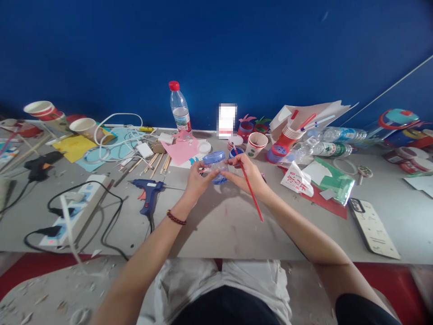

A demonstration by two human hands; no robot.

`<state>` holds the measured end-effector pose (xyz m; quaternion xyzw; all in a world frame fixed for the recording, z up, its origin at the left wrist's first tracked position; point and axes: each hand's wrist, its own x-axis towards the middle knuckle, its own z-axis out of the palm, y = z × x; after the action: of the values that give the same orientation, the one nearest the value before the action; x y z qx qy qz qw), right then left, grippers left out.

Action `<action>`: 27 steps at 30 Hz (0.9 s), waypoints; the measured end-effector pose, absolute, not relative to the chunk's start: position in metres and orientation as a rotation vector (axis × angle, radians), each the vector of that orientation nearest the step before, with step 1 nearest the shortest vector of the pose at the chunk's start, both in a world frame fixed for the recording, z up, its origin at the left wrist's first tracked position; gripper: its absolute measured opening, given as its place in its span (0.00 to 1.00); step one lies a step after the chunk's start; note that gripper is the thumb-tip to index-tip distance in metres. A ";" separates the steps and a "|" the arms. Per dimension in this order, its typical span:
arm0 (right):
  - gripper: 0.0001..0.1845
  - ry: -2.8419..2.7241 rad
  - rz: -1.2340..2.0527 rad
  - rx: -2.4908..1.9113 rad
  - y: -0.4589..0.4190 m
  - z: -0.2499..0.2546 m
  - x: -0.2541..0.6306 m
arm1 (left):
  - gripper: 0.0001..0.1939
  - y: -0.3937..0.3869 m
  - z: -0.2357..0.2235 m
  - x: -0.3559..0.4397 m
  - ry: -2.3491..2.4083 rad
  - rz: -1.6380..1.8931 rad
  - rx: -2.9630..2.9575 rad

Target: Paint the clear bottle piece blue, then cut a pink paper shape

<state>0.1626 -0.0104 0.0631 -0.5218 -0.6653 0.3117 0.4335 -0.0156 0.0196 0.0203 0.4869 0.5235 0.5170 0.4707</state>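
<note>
A small clear plastic container (214,164), blue around its top and blue near its base, is held over the table in front of me. My left hand (197,181) is closed around its left side. In my right hand (249,175) is a red-handled paintbrush (251,189), slanting down toward me. The right thumb and fingers also touch the container's right side. Just behind that hand stands a paint pot with blue in it (234,152). A patterned paper cup (256,145) is to its right.
A blue glue gun (148,189) lies left of my hands, beside a power strip (79,211) with trailing cords. Behind stands a red-capped bottle (179,108). To the right are stacked cups (290,135), plastic bottles (333,149), green paper (326,174) and a phone (374,228).
</note>
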 end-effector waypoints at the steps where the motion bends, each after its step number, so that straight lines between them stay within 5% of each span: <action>1: 0.25 -1.654 0.772 -1.308 -0.011 0.063 0.163 | 0.31 0.019 0.020 -0.016 1.279 1.278 1.199; 17: 0.22 -1.469 1.100 -1.125 0.004 0.069 0.179 | 0.26 0.022 0.024 -0.020 0.876 1.252 0.983; 27: 0.20 -1.487 1.251 -1.048 -0.003 0.077 0.175 | 0.34 0.018 0.029 -0.024 0.742 1.096 1.036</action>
<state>0.1750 -0.0027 0.0765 -0.4239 -0.6015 0.5059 0.4502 -0.0237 0.0181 0.0288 0.4594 0.3288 0.4856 0.6671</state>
